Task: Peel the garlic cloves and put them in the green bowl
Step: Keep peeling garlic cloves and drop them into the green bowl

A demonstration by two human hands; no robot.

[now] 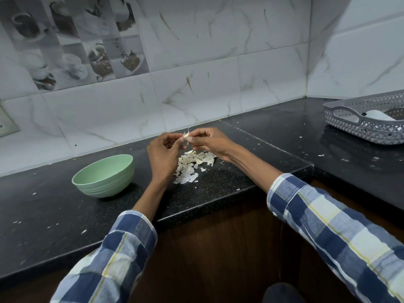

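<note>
Pinching pale garlic clove (185, 135) (maybe half-peeled), skin trailing

Materials and surface finish, kitchen worktop area

Countertop (218, 184): polished black speckled stone, glossy. Wall tiles (196, 88): glazed, marble-veined, smooth with a soft sheen. Green bowl (103, 176): matt, plastic-like, ribbed lower wall. Garlic skins (190, 169): thin, papery, dry. Basket (367, 119): grey perforated plastic. Sleeves (341, 226): woven checked cloth. Cabinet front (218, 248): dark wood-grain, matt.
</note>
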